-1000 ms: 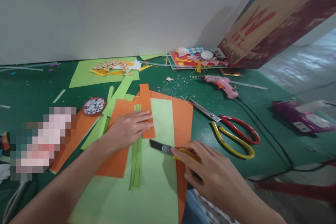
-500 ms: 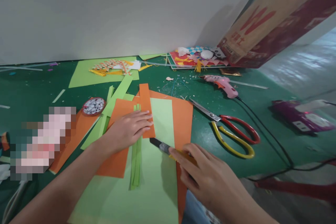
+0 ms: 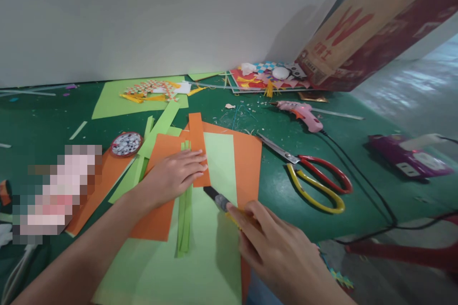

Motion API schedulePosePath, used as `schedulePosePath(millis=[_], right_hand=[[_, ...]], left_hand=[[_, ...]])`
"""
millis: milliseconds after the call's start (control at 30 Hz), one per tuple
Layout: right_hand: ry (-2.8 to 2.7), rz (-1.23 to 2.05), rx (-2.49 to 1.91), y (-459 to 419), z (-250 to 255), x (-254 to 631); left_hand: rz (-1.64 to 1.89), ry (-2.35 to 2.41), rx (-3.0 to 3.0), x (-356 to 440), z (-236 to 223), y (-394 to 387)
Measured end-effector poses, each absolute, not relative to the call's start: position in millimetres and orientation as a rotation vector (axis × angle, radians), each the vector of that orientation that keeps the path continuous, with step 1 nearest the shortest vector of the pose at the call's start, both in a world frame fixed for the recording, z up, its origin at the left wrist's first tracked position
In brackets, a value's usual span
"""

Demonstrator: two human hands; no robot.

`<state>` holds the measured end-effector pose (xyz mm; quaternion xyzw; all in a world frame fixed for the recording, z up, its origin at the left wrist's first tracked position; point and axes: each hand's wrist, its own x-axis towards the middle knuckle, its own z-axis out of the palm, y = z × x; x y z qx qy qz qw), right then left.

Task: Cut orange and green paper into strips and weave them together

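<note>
My left hand [image 3: 181, 171] lies flat with fingers stretched out, pressing on an orange paper strip [image 3: 197, 133] and on narrow light-green strips [image 3: 184, 228]. Under them are an orange sheet [image 3: 153, 221] and a larger pale-green sheet [image 3: 211, 267], with more orange paper [image 3: 250, 157] beneath. A yellow-handled utility knife [image 3: 218, 198] is gripped in my right hand [image 3: 275, 248]. Its dark blade tip is at the lower right corner of the orange strip; whether it touches the paper I cannot tell.
Scissors [image 3: 293, 159] with red and yellow handles lie to the right, beyond them a pink glue gun [image 3: 302, 114] and a purple power strip [image 3: 408, 157]. A dish of googly eyes [image 3: 126, 144] sits left. A paper bag [image 3: 361, 28] stands at the back right.
My right hand has shifted slightly down and left with the utility knife, its tip staying near the strip's corner. My left hand holds the same place on the paper.
</note>
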<state>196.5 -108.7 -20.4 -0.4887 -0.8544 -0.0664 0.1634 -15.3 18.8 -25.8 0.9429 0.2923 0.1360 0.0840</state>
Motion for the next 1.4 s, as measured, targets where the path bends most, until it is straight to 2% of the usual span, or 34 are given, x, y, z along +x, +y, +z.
schedulePosePath(millis=[1000, 1400], right_hand=[[-2.39, -0.138, -1.497, -84, -20, 199], [-2.383, -0.103, -1.474, -106, -18, 200]], left_hand=[[0.377, 0.904, 2.809, -15, -24, 18], [0.389, 0.798, 2.857, -10, -19, 10]])
